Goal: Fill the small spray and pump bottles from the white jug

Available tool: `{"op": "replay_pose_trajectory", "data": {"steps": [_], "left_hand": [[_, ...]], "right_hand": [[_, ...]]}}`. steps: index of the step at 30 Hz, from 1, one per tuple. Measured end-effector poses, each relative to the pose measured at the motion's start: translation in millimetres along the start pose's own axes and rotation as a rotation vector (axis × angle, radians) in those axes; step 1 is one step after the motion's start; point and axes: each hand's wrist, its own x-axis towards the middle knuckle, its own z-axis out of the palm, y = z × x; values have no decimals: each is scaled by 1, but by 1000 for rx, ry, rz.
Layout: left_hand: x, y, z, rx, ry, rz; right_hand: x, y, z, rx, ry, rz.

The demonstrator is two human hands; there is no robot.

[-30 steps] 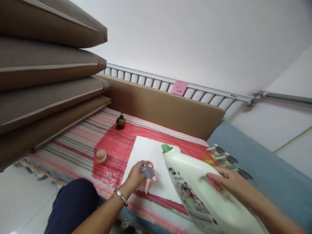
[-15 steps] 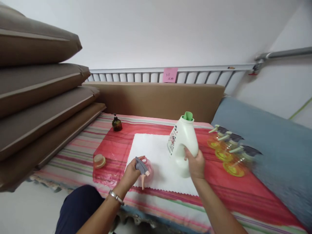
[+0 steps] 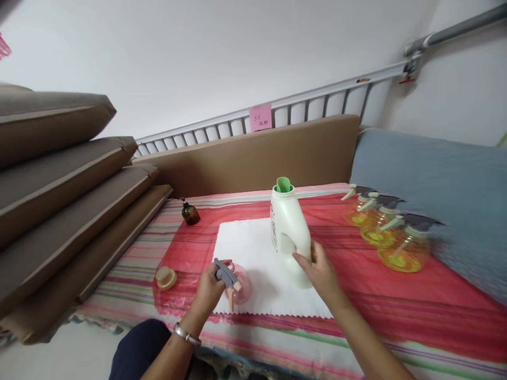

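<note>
My left hand (image 3: 210, 287) is closed on a grey trigger spray head (image 3: 226, 273) with pale pink parts. It is held over a clear pink bottle (image 3: 242, 287) on a white scallop-edged cloth (image 3: 233, 237). The bottle's round neck shows beside the spray head, and the two look apart. My right hand (image 3: 319, 269) is around the handle of a large white jug (image 3: 293, 227), thumb on the near side and fingers partly hidden behind. The jug stands upright on the cloth, a green spout showing in its open mouth.
Three spray bottles with yellow liquid (image 3: 402, 256) line the right side by a blue-grey surface. A dark pump bottle (image 3: 190, 214) and a round cap (image 3: 165, 277) lie to the left. Stacked brown cushions (image 3: 79, 184) border the left. A brown panel (image 3: 253, 161) stands behind.
The jug has gone from tilted to upright, and my right hand's grip has loosened a little. My left hand still holds the spray head at the pink bottle. The view has tilted.
</note>
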Motion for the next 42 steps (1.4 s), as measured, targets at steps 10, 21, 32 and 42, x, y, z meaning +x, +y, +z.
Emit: {"op": "replay_pose_trajectory", "data": {"steps": [10,21,32,42], "left_hand": [[-9,73,-29,-126,211,8],[-43,117,15,-195,17,-86],[-30,197,-57,-485,187,358],[-28,199,-28,-618,117,333]], "right_hand": [[-44,-53,3,532,-37,155],[-86,-47,52,1526,-710,730],[-88,-31,57,1458,-669,839],[-93,-38,55,1434,-623,912]]}}
